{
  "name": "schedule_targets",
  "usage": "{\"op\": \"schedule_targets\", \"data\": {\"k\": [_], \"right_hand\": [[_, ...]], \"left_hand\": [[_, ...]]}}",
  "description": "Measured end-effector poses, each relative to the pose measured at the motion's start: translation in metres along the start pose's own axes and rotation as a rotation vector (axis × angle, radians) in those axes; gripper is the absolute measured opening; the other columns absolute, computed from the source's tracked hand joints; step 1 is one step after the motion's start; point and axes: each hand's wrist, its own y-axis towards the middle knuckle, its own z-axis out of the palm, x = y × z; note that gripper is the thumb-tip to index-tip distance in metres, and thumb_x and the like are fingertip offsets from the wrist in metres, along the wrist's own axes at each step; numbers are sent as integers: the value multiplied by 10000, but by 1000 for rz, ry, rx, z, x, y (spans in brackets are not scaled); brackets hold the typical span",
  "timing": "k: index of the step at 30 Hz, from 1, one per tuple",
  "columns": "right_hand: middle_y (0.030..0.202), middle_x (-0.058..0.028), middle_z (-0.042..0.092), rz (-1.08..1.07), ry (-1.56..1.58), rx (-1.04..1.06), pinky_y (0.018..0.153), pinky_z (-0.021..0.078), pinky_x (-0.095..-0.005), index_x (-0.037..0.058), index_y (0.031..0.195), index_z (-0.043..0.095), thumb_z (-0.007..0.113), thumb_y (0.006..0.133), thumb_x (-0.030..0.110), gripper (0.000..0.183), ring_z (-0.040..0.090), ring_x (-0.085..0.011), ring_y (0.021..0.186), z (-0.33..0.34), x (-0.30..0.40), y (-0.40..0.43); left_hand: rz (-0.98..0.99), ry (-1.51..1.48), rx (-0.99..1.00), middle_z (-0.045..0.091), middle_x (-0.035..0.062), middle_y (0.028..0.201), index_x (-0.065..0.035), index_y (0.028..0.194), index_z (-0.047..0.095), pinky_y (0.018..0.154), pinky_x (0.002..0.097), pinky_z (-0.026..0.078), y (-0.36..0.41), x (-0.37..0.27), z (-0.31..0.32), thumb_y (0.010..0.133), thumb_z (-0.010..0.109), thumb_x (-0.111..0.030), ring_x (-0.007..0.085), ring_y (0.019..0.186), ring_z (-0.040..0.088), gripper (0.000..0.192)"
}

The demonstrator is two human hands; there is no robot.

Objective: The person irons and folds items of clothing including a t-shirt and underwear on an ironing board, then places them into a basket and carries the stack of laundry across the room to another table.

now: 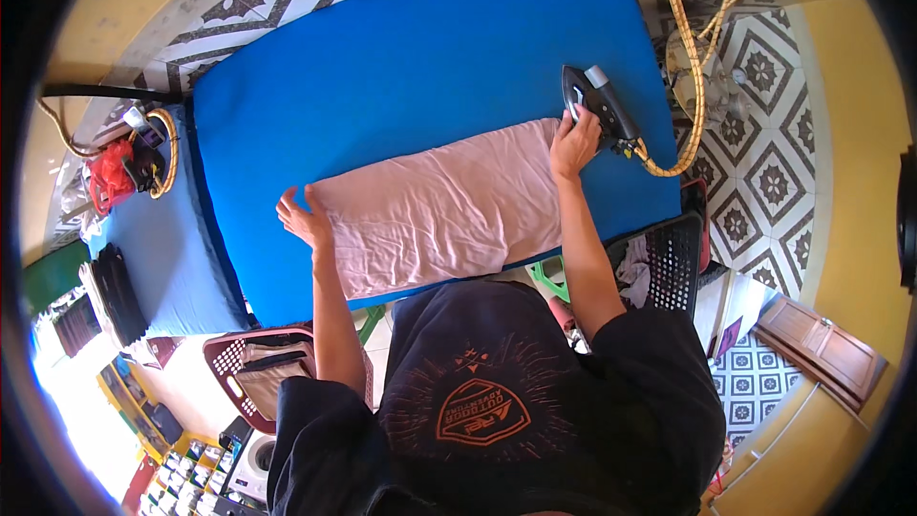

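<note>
A folded pale pink cloth (437, 211) lies on the blue padded ironing table (401, 79), with wrinkles along its nearer half. At the cloth's left end is my left hand (304, 218), thumb and fingers apart, holding nothing. My right hand (575, 145) is at the cloth's upper right corner, its fingers against or just over a black steam iron (609, 111). Whether those fingers grip the iron or the cloth edge cannot be made out. The iron's pointed metal soleplate faces left, and a yellow wrapped hose (693, 132) runs from its handle.
To the left, a lower blue surface (172, 258) holds a stack of dark folded clothes (118, 294) and a red plastic bag (111, 175). A maroon basket (218, 362) with folded clothes and a black basket (677, 251) stand below the table's near edge. The hose loops upward at right.
</note>
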Motion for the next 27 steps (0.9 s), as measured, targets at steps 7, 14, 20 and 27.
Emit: {"op": "schedule_targets", "data": {"k": [7, 14, 20, 27], "right_hand": [[1583, -183, 354, -544, -126, 508, 1226, 204, -462, 55, 1530, 375, 499, 1026, 260, 558, 273, -308, 1497, -15, 11, -32], [1191, -167, 639, -333, -230, -6, 889, 468, -506, 71, 1239, 598, 710, 860, 359, 489, 594, -390, 1100, -65, 9, 86], [1102, -175, 699, -58, -156, 512, 850, 494, -552, 119, 1254, 589, 717, 805, 622, 686, 637, -449, 1045, -31, -50, 118], [1014, -166, 720, -16, 41, 680, 844, 521, -407, -3, 1100, 689, 872, 684, 504, 680, 689, -322, 937, -31, -33, 122]], "left_hand": [[263, 435, 294, 227, 91, 1656, -124, 1587, 267, 1210, 505, 170, -37, 5, -23, 1080, 323, -329, 299, 1532, 183, 550], [-22, -180, 130, 630, 155, 1094, -42, 1270, 601, 876, 413, 486, -54, 50, -64, 1034, 532, -191, 297, 963, 590, 288], [-241, -248, 277, 560, 154, 910, -6, 999, 560, 717, 399, 477, -150, 58, -96, 982, 638, -273, 288, 816, 570, 279], [-262, -219, 268, 527, 144, 949, -1, 990, 560, 753, 389, 480, -156, 52, -113, 938, 698, -246, 268, 813, 557, 287]]}}
